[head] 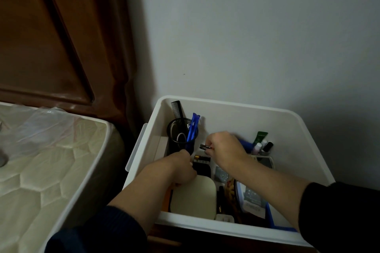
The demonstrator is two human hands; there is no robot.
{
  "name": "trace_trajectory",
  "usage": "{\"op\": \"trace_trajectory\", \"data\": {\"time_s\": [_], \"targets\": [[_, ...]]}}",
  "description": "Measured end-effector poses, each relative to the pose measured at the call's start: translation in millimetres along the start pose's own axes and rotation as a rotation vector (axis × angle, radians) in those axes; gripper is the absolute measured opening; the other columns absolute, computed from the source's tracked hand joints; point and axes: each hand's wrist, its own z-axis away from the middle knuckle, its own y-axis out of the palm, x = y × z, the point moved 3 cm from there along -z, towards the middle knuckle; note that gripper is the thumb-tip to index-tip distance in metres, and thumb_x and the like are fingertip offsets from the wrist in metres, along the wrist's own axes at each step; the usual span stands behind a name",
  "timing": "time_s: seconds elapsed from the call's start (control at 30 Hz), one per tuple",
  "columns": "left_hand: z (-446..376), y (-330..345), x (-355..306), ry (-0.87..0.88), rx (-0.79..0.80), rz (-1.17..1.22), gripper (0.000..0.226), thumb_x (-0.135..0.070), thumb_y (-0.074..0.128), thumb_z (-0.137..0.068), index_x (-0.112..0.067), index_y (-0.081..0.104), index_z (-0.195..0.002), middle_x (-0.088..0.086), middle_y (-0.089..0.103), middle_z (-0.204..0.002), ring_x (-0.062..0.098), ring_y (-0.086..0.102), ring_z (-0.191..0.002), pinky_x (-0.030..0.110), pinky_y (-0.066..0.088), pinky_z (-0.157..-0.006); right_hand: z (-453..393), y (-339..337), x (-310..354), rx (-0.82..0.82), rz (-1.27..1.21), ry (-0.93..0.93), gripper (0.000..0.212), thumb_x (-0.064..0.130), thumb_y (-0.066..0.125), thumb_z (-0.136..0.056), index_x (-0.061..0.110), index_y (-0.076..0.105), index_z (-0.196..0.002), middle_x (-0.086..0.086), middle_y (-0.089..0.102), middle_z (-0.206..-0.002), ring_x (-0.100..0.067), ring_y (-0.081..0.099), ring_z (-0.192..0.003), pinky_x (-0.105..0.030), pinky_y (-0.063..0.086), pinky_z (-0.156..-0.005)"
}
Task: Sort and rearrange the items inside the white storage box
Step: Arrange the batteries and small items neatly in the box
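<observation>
My right hand (223,148) pinches a small metal clip (205,147) at its fingertips, inside the white storage box (226,107). My left hand (183,167) is curled below the black cup (182,135); what it holds, I cannot tell. I should carry the clip level toward the cup.

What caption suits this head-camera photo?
Right hand pinches a small battery above the white storage box; left hand reaches in.

**Dim bedroom corner**

You face a plain pale wall (257,33) filling the upper right of the frame. A dark wooden headboard (51,33) fills the upper left, touching the wall's edge. At lower left lies a quilted mattress (47,170) under clear plastic wrap (41,127). Light is low and cool.
</observation>
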Motion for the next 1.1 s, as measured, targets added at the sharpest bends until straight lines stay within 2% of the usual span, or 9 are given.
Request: {"op": "trace_trajectory", "data": {"time_s": [0.1,0.23,0.33,0.4,0.53,0.73,0.9,1.03,1.1], "targets": [[0,1,-1,0.014,-0.001,-0.007,0.043,-0.030,0.059,-0.105,-0.017,0.046,-0.144,0.004,0.056,-0.117,0.015,0.059,-0.092,0.025,0.049,-0.069,-7,2,4,0.057,0.055,-0.021,0.022,0.027,0.066,-0.101,0.010,0.071,-0.113,-0.009,0.072,-0.102,-0.025,0.070,-0.096,-0.041,0.059,-0.090],[1,1,-2,0.035,-0.002,-0.017,0.036,-0.027,0.058,-0.104,-0.017,0.051,-0.138,0.004,0.057,-0.116,0.019,0.060,-0.100,0.027,0.050,-0.076,-6,7,4,0.030,0.091,-0.100,0.015,0.013,0.061,-0.098,0.011,0.074,-0.105,-0.010,0.072,-0.101,-0.030,0.070,-0.095,-0.040,0.058,-0.083],[0,2,-2,0.057,0.001,-0.029,0.029,-0.025,0.059,-0.103,-0.015,0.058,-0.130,0.004,0.059,-0.112,0.023,0.062,-0.109,0.030,0.048,-0.083,-3,10,3,0.081,0.094,-0.109,0.019,0.010,0.061,-0.097,0.014,0.076,-0.108,-0.009,0.073,-0.105,-0.029,0.070,-0.100,-0.040,0.058,-0.088],[0,2,-2,0.061,0.004,-0.028,0.026,-0.024,0.058,-0.103,-0.014,0.061,-0.127,0.005,0.060,-0.110,0.023,0.061,-0.108,0.030,0.046,-0.084,-3,8,4,0.083,0.082,-0.105,0.021,0.010,0.060,-0.098,0.016,0.076,-0.110,-0.007,0.073,-0.108,-0.028,0.069,-0.104,-0.039,0.057,-0.091],[-1,2,-2,0.054,0.004,-0.021,0.024,-0.023,0.058,-0.103,-0.013,0.064,-0.124,0.008,0.064,-0.115,0.024,0.063,-0.111,0.031,0.049,-0.087,-4,5,9,0.156,0.025,0.002,0.029,0.005,0.061,-0.100,0.017,0.077,-0.121,-0.008,0.073,-0.117,-0.026,0.070,-0.108,-0.036,0.056,-0.099],[-2,2,-2,0.047,-0.003,-0.014,0.026,-0.024,0.056,-0.104,-0.012,0.064,-0.126,0.010,0.065,-0.122,0.025,0.064,-0.113,0.035,0.052,-0.092,0,11,7,0.059,-0.058,0.020,0.027,0.000,0.065,-0.096,0.015,0.080,-0.113,-0.006,0.077,-0.109,-0.021,0.072,-0.101,-0.034,0.057,-0.098],[-3,3,-1,0.046,-0.003,-0.011,0.022,-0.024,0.054,-0.104,-0.012,0.064,-0.120,0.010,0.065,-0.115,0.025,0.064,-0.111,0.032,0.049,-0.085,1,15,4,0.020,-0.101,0.000,0.026,0.001,0.070,-0.093,0.019,0.082,-0.108,-0.003,0.078,-0.105,-0.019,0.073,-0.097,-0.034,0.059,-0.094],[-2,2,0,0.060,-0.002,0.013,0.010,-0.025,0.056,-0.103,-0.017,0.060,-0.099,0.004,0.060,-0.094,0.019,0.061,-0.089,0.028,0.047,-0.070,1,11,2,0.006,-0.122,-0.001,0.028,0.004,0.071,-0.094,0.020,0.079,-0.117,-0.003,0.077,-0.112,-0.019,0.072,-0.102,-0.034,0.058,-0.098],[1,-1,-3,0.064,-0.002,0.053,0.012,-0.025,0.057,-0.103,-0.015,0.063,-0.105,0.005,0.062,-0.095,0.017,0.059,-0.085,0.026,0.047,-0.067,1,0,2,-0.020,-0.180,-0.006,0.023,0.012,0.072,-0.097,0.018,0.077,-0.118,-0.003,0.077,-0.111,-0.017,0.072,-0.101,-0.033,0.058,-0.097]]}}
